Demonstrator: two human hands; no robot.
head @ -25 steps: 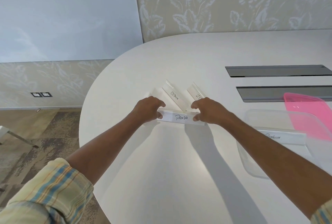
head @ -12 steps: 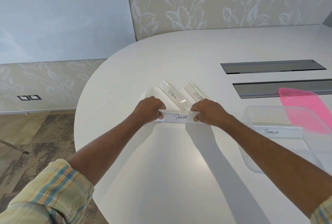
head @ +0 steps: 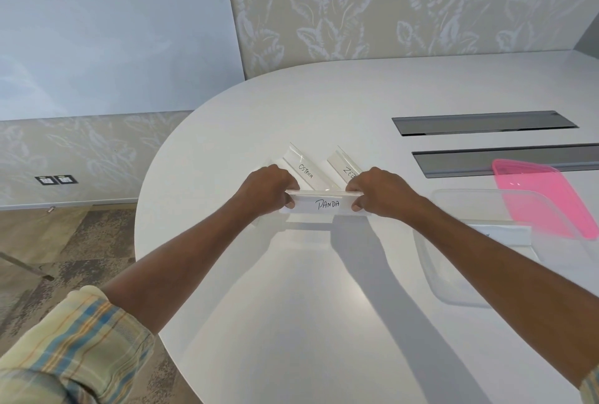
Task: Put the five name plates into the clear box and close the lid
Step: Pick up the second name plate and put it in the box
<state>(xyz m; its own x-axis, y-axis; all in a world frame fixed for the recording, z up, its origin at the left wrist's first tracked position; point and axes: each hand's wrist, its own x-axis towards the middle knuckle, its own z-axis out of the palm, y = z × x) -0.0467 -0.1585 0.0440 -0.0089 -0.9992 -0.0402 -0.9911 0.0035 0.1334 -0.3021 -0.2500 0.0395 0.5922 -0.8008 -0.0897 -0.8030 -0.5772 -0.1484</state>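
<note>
A clear name plate marked PANDA [head: 325,204] is held at both ends, my left hand [head: 269,189] on its left end and my right hand [head: 381,193] on its right end, just above the white table [head: 291,306]. Behind it lie the OSTRICH plate [head: 303,167] and a plate starting ZE [head: 344,166], partly hidden by my right hand. Another clear plate is mostly hidden behind my left hand. The clear box [head: 460,287] sits at the right, with one plate [head: 509,235] inside, partly covered by my right forearm. The pink lid [head: 544,199] leans on the box's far rim.
Two dark cable slots [head: 483,123] [head: 486,160] are set into the table behind the box. The table's rounded edge runs at the left, with carpet floor [head: 64,241] below and a patterned wall behind.
The PANDA plate has come up slightly off the table in both hands, with a shadow now under it. The view has shifted a little; the box's plate is now more hidden by my right arm.
</note>
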